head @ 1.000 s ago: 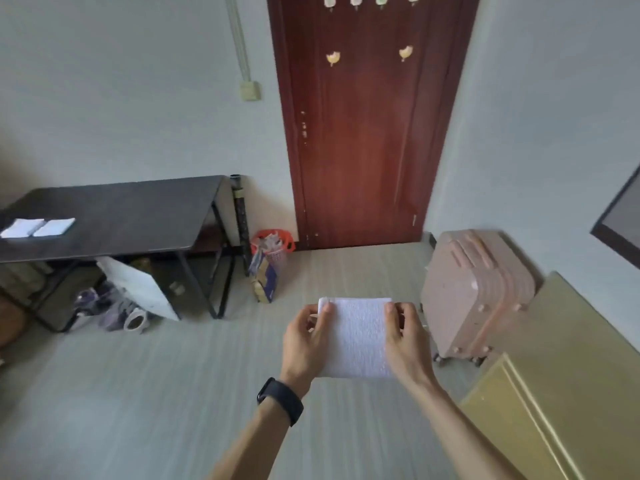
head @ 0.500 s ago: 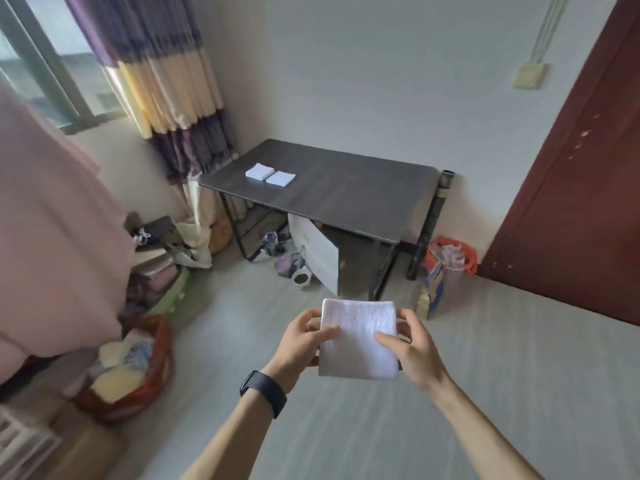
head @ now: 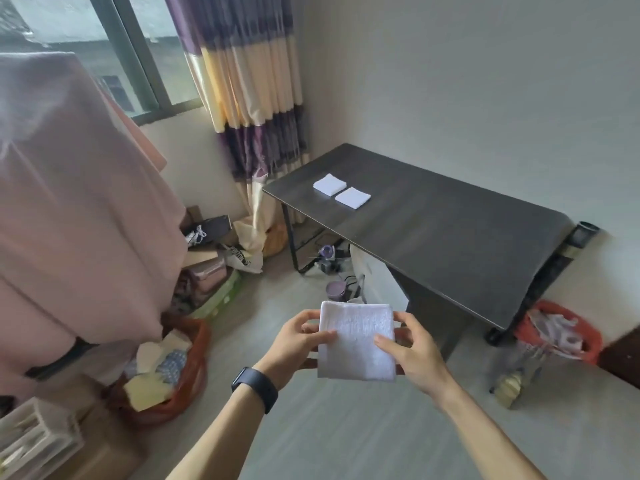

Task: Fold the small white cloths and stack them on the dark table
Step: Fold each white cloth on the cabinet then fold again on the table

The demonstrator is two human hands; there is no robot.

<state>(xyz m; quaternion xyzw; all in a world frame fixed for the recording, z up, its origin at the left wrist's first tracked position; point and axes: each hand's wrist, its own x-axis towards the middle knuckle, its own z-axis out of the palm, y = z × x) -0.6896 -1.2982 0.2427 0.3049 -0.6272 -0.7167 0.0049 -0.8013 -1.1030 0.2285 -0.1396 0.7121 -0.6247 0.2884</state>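
A folded white cloth is held flat in the air between my two hands, over the grey floor. My left hand pinches its left edge with thumb on top; a black watch sits on that wrist. My right hand pinches the right edge the same way. Ahead and to the right stands the dark table. Two folded white cloths lie side by side near its far left corner: one further back, the other closer to me.
A large pink sheet hangs at the left. Below it sits a red bag of cloths. Clutter lies under the table and by the striped curtain. A red bin stands right of the table.
The view has swung left from the door toward the window and table, which is now nearer. Both hands still hold the folded cloth in front of me.
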